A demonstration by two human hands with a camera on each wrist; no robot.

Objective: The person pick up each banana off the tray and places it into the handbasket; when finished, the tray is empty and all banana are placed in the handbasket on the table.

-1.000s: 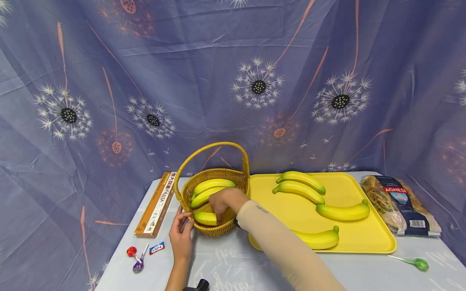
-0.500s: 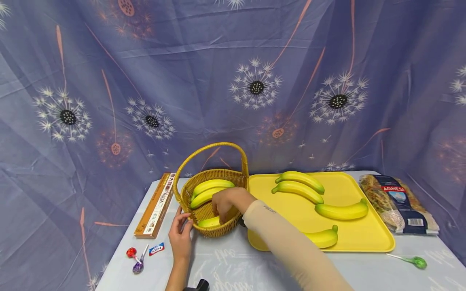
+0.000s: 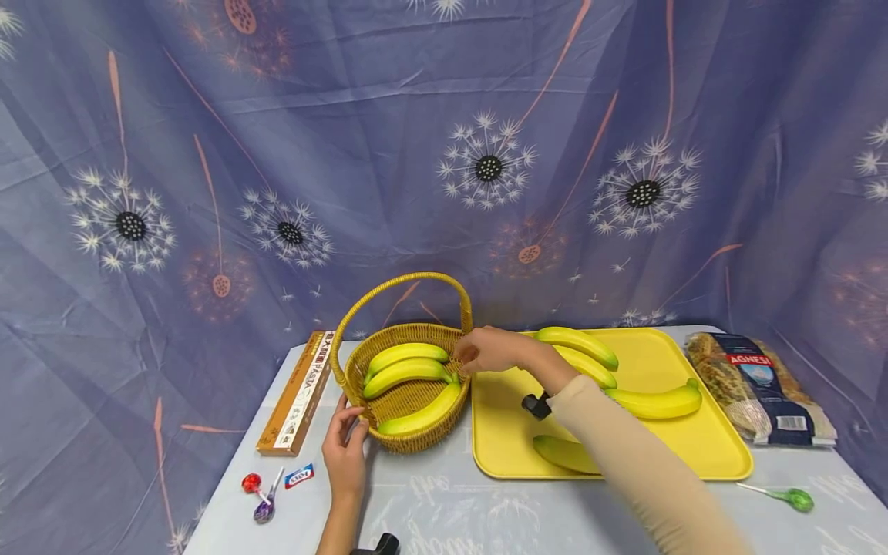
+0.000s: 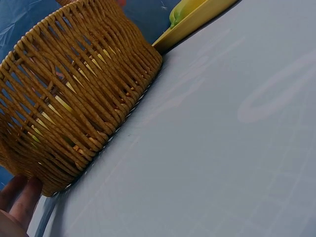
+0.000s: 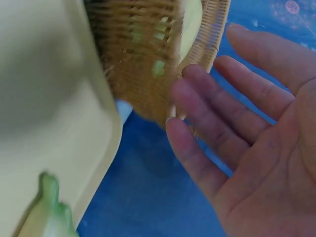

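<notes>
Three bananas lie in the wicker basket, just left of centre in the head view, on the pale surface. The left hand rests against the basket's lower-left wall, its fingers touching the weave; how far they curl I cannot tell. The right hand hovers at the basket's right rim, above the near-left corner of the yellow tray, holding nothing; the right wrist view shows its palm spread with fingers relaxed and straight, just beside the wicker wall. On the tray, right of centre, lie four more bananas, partly hidden by the sleeved forearm. A long pasta box lies left of the basket, near the left hand.
</notes>
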